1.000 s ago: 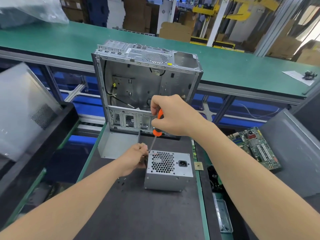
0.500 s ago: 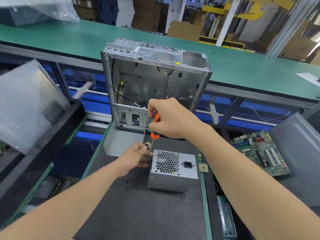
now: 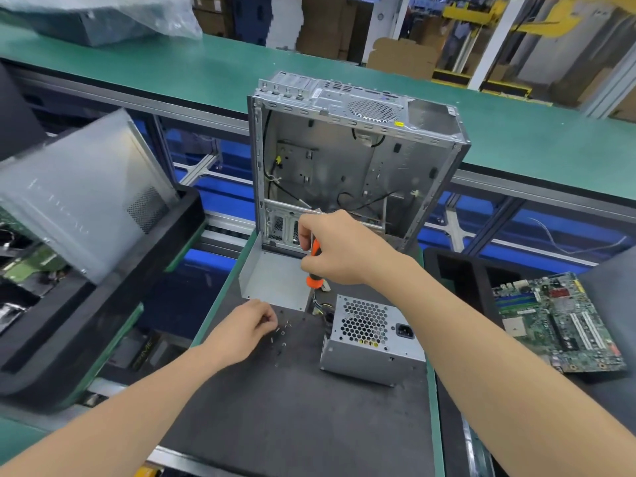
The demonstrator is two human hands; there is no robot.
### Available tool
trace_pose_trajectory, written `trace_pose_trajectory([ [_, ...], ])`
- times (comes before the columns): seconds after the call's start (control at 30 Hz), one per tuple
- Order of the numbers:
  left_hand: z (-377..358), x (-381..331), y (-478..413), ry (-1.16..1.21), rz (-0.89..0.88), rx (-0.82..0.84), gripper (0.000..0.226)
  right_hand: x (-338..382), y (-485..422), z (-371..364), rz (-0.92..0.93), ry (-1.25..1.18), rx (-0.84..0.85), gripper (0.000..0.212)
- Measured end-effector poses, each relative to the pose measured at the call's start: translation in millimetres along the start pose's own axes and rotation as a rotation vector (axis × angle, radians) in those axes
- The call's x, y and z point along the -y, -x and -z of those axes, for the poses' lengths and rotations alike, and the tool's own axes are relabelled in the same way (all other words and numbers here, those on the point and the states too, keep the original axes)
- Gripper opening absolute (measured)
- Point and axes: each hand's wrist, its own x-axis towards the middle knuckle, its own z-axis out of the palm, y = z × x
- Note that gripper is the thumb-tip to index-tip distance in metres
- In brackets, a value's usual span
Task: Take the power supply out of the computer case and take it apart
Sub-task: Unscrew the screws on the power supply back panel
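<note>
The grey power supply lies on the black mat, fan grille and socket facing me, its cables trailing behind it. The open, stripped computer case stands upright behind it. My right hand grips an orange-handled screwdriver above and left of the supply, tip lifted off it. My left hand is down on the mat to the supply's left, fingers curled beside several small loose screws; whether it pinches one I cannot tell.
A bent grey metal panel leans at the case's foot. A motherboard lies in the black tray at right. At left a grey side panel rests on another black tray. A green conveyor runs behind.
My left hand left the power supply's top-left corner and moved left and down to the loose screws on the mat. The screwdriver lifted away from the supply. The camera came closer.
</note>
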Motion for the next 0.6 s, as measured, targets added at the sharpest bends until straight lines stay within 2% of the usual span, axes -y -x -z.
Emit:
trace_pose_trajectory([
  [0.6, -19, 7, 0, 0.047, 0.053, -0.015, 0.008, -5, 5, -12, -0.079, -0.02, 0.018, 0.016],
])
